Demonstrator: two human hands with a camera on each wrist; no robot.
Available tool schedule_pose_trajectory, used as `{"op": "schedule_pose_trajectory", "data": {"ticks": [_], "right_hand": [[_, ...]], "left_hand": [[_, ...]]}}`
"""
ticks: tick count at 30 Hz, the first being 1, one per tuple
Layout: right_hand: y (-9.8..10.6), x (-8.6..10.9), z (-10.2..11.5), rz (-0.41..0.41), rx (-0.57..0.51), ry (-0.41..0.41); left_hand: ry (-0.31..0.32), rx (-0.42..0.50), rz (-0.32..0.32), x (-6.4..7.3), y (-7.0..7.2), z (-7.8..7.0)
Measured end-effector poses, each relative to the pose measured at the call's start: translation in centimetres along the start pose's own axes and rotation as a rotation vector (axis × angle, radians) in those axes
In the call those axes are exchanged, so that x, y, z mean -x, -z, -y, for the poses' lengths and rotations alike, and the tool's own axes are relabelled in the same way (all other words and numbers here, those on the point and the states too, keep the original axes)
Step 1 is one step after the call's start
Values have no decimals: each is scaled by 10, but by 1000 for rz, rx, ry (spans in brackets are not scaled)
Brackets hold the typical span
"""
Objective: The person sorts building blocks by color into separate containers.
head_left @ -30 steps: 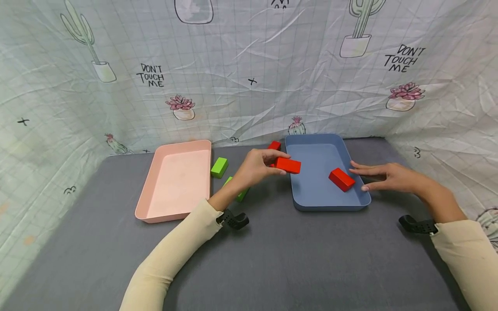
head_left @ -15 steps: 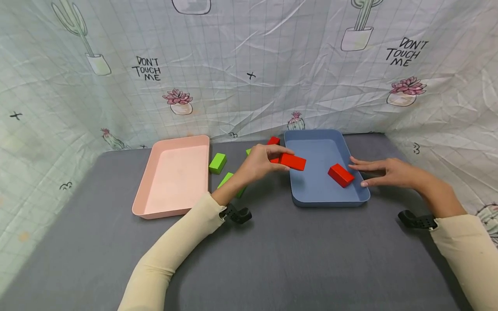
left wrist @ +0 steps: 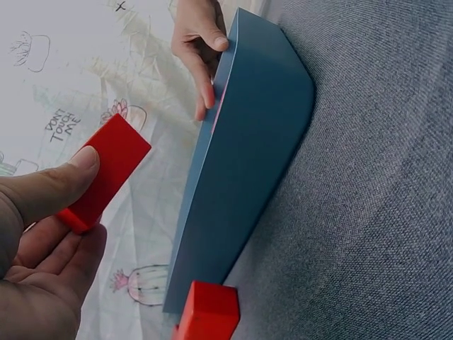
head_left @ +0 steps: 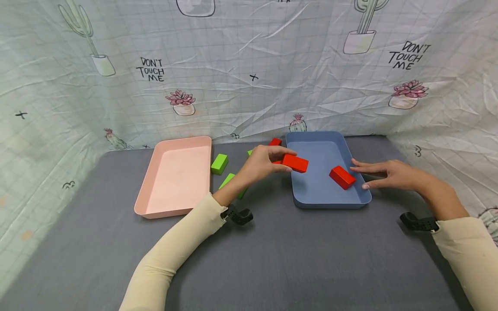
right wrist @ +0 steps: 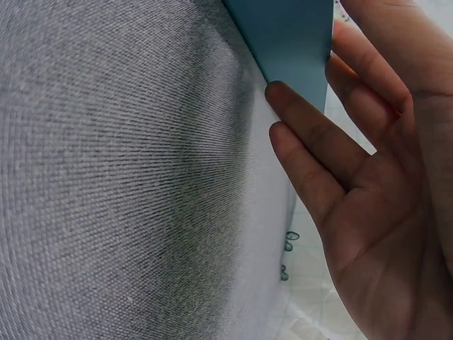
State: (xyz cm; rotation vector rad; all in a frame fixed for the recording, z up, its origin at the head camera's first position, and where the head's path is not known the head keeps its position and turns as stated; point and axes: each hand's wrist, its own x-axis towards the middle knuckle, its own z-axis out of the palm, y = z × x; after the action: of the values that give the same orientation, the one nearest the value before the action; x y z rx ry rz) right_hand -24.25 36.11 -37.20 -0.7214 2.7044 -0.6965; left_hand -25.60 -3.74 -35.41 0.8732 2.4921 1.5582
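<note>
My left hand [head_left: 260, 166] pinches a red rectangular block [head_left: 295, 163] between thumb and fingers, over the left rim of the blue tray [head_left: 311, 190]. The left wrist view shows the thumb on one face of this block [left wrist: 106, 173] and the fingers beneath, raised above the tray's rim. A second red block [head_left: 342, 177] lies inside the tray, towards its right side. At the tray's right rim is my right hand [head_left: 398, 176], its fingers extended and fingertips at the wall; in the right wrist view the fingers [right wrist: 318, 134] look nearly straight.
Left of the blue tray stands a pink tray [head_left: 175, 172]. Green blocks [head_left: 219, 164] lie between the trays, some partly behind the left arm. Another red block [head_left: 275, 142] sits by the blue tray's back left corner. A printed cloth [head_left: 233, 65] hangs behind.
My left hand has carried the red block slightly to the right, over the blue tray's left rim. The right hand stays at the right rim. The head view shifted a little.
</note>
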Motion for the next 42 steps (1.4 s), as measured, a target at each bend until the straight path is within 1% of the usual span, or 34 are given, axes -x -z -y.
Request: {"op": "schedule_pose_trajectory", "data": {"ticks": [3,6,10,16,21,27,29,33,37,42], "right_hand": [[0,0,0,-9,24,2],[0,0,-1,-15,24,22],[0,-1,-1,-17,31,16],[0,0,0,-10,40,-4],[0,1,0,-2,32,-18],[0,1,-1,6,32,-11],[0,2,-1,10,24,3],[-2,3,-1,19,-6,-2],[-4,2,-3,18,-34,-11],[-5,3,-5,9,-25,-12]], "left_hand": [[2,-4,2,0,0,-2],[3,-7,6,0,1,-3],[6,1,11,0,1,-4],[-7,-1,15,-1,1,-5],[-15,-3,14,-2,0,-7],[-14,7,23,-4,-1,-9],[-11,12,26,-4,-1,-10],[-11,21,27,-4,-2,-12],[-5,42,31,-5,-2,-15],[-10,35,34,-8,-3,-17]]}}
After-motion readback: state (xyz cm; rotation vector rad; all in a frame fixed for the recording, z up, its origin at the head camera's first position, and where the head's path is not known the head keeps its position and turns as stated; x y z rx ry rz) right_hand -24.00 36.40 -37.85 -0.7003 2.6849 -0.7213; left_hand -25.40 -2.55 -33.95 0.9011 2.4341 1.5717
